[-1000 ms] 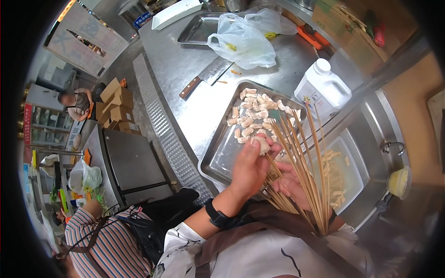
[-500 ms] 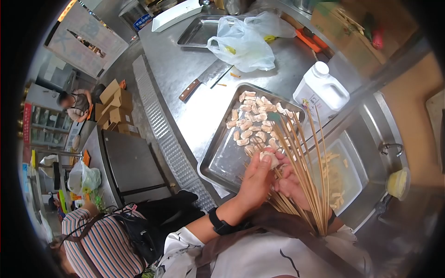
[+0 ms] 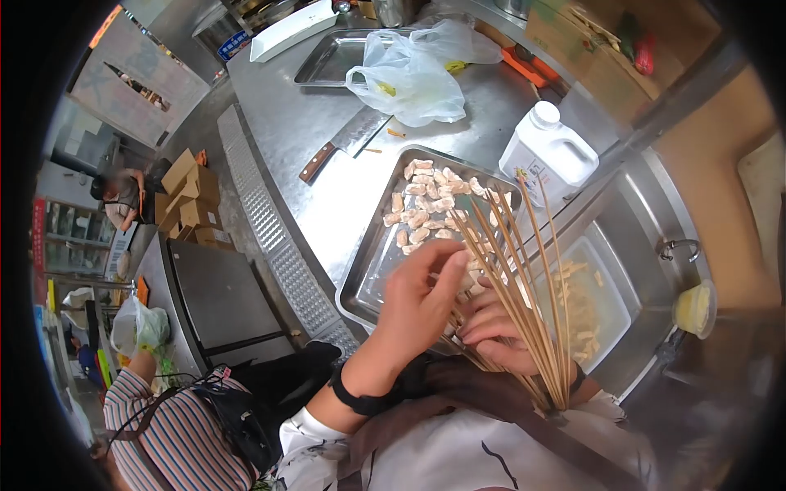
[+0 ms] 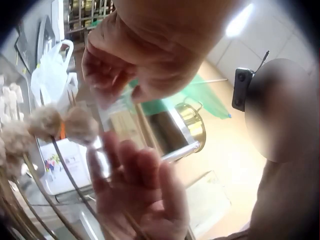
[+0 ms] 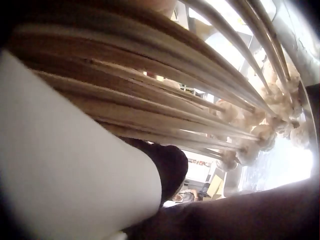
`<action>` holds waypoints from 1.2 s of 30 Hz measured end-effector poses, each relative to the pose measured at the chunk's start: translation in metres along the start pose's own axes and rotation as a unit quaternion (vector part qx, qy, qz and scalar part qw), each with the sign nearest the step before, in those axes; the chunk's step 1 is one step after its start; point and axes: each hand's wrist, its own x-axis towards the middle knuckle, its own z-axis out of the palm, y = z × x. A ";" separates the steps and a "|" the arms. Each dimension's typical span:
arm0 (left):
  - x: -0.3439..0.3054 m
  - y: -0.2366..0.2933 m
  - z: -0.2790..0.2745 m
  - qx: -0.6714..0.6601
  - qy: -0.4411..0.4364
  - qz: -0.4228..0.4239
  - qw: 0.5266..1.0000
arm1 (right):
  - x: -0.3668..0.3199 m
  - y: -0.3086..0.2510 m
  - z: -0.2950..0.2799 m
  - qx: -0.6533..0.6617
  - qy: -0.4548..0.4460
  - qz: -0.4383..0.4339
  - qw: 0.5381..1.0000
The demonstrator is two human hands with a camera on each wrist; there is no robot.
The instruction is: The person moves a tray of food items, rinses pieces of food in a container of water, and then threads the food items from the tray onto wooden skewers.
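Observation:
My left hand is raised over the tray's near end. Its fingers are loosely bent, and nothing shows between them in the left wrist view. Close below it, my right hand has bent fingers around bamboo skewers; the bundle crosses over it, partly hiding it. In the left wrist view, pale lumps of meat sit on skewer tips left of the right hand's fingers. More meat lumps cap skewers in the right wrist view. Loose whitish-pink meat pieces lie in the metal tray.
A cleaver lies on the steel counter beyond the tray. A white jug stands right of it, and a sink holds a tub of pale strips. Further back are a plastic bag and another tray.
My left hand, which was pressing a meat lump on a skewer beside the right hand, has come away from it, up and left. The head view has shifted slightly.

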 end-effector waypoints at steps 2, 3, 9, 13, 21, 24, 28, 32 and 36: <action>0.006 0.014 0.005 -0.130 -0.047 -0.090 0.986 | -0.006 0.002 0.007 0.042 0.008 0.029 0.999; 0.010 0.017 0.007 -0.162 -0.056 -0.115 0.978 | -0.005 -0.004 0.008 0.063 0.005 0.087 0.994; 0.010 0.018 0.005 -0.170 -0.050 -0.134 0.975 | -0.014 -0.007 0.019 0.164 0.052 0.242 0.955; 0.004 0.019 -0.003 -0.155 -0.037 -0.124 0.979 | -0.010 -0.002 0.019 0.298 0.152 0.305 0.891; 0.008 0.002 -0.017 -0.151 -0.090 -0.095 0.980 | -0.016 -0.023 0.005 0.257 0.061 0.201 0.943; 0.005 -0.057 -0.044 -0.062 0.026 -0.151 0.986 | -0.020 -0.012 0.002 0.250 0.089 0.173 0.948; -0.041 -0.131 -0.072 -0.130 -0.199 -0.438 0.867 | -0.021 0.006 0.006 0.302 0.198 0.096 0.927; -0.054 -0.156 -0.023 -0.119 -0.371 -0.407 0.826 | -0.011 0.015 0.003 0.314 0.203 0.050 0.926; -0.051 -0.164 0.011 -0.467 -0.333 -0.406 0.711 | -0.003 0.015 0.004 0.323 0.181 0.032 0.928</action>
